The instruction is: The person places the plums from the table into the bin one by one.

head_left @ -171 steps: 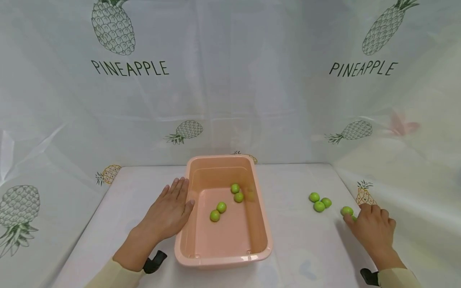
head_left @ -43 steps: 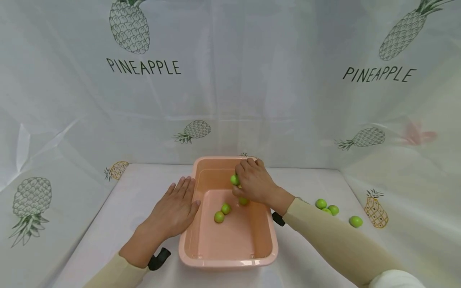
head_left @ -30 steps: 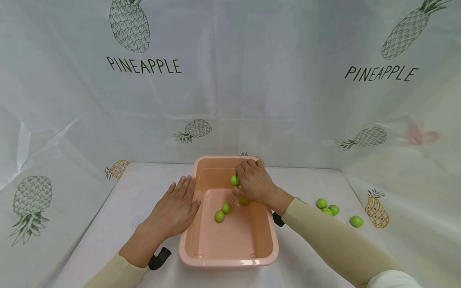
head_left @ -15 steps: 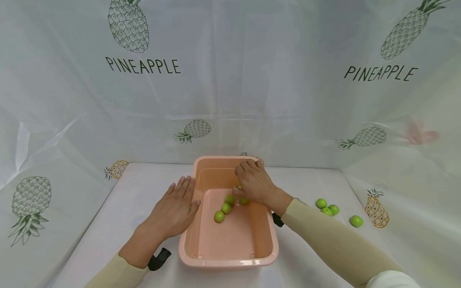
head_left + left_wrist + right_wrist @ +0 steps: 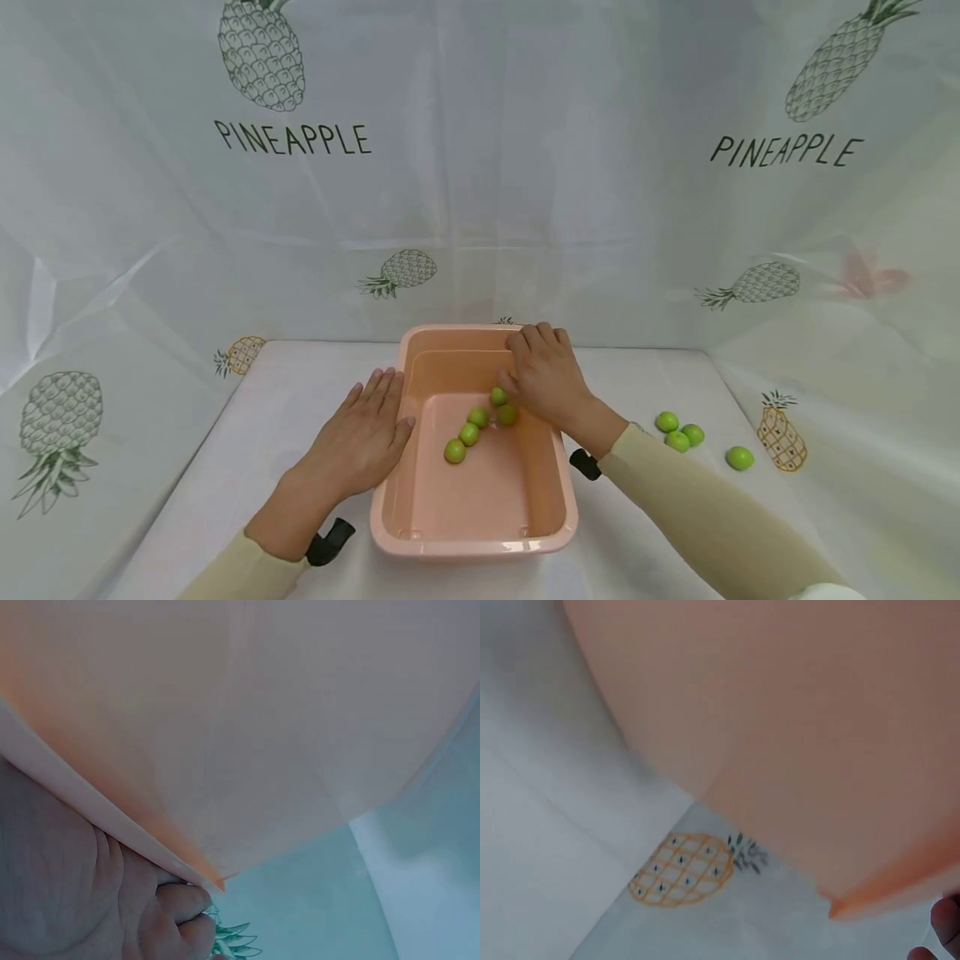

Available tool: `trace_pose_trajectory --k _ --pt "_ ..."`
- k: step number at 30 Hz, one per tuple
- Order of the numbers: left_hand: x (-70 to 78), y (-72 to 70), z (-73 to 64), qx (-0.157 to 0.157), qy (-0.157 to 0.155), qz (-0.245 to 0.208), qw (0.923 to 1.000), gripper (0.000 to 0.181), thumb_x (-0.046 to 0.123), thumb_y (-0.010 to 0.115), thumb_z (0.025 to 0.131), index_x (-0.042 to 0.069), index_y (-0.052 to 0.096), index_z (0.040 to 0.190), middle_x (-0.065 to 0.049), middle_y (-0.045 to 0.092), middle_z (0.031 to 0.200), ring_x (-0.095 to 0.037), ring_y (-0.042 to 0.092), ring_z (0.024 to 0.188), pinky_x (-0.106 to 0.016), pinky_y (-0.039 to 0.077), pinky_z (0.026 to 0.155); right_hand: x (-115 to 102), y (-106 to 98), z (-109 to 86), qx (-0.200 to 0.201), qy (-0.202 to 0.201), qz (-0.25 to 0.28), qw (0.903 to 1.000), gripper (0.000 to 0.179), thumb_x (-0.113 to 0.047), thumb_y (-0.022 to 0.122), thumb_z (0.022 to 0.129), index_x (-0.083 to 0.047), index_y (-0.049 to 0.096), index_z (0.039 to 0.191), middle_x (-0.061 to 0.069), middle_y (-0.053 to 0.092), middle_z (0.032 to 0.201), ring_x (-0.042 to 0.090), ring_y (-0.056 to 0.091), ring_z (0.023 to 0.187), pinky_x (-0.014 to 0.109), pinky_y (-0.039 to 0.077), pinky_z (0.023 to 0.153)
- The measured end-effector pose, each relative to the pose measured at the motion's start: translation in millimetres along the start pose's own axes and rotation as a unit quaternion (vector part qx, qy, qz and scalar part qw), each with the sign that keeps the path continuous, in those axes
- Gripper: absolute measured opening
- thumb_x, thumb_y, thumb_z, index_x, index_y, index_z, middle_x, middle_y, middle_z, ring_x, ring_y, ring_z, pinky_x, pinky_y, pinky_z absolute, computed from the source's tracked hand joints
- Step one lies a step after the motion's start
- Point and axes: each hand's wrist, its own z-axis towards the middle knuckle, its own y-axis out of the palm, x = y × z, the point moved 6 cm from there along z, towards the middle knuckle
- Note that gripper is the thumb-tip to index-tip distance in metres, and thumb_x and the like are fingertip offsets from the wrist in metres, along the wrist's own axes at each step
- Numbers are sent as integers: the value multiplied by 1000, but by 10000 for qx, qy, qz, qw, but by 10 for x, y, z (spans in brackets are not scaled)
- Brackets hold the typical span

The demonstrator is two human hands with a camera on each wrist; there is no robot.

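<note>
A pink plastic tub stands mid-table in the head view. Several small round green fruits, like limes, lie on its floor, one of them the nearest fruit. My left hand lies with straight fingers along the tub's left rim. Over the right rim, my right hand hovers above the far fruits with loosely bent fingers; I see nothing held. The left wrist view shows the tub wall beside my palm. In the right wrist view, fingertips peek past the rim.
On the white table at the right, 3 green fruits sit in a cluster, with a single fruit apart from them. A pineapple-printed sheet hangs behind and at both sides. A black wrist strap circles each wrist.
My right hand brought fruit from the right into the tub. It let two go one after the other, then shifted slightly right and up. The left hand stayed on the rim.
</note>
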Motion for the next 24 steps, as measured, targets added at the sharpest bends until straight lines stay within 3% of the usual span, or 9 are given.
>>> trace_pose_trajectory --k 5,10,18,24 --pt "-3 2 -4 -11 -21 -33 10000 68 35 44 112 -10 29 161 -29 30 169 -45 24 159 -61 25 128 262 -185 -182 575 76 26 9983 24 -24 66 93 -2 63 104 14 63 96 35 54 87 50 45 76" --pt "0 -5 -2 -25 -10 -11 10000 68 34 44 112 -10 29 161 -29 30 168 -45 24 159 -61 25 128 629 -348 -447 772 122 -299 9965 26 -24 65 91 0 63 102 16 63 95 38 54 86 53 45 75" --pt "5 0 3 -21 19 79 10000 68 34 44 112 -11 29 161 -29 31 168 -45 25 159 -60 26 128 1221 -434 -1066 660 -206 -953 9930 39 -30 44 101 5 60 97 19 59 87 42 54 82 55 45 71" --pt "9 -8 5 -87 15 82 9999 69 35 44 113 -11 28 161 -30 30 168 -45 24 159 -60 26 128 1628 -501 -1484 416 -111 -1219 9916 59 -40 25 108 7 58 97 21 59 88 46 55 86 60 47 74"
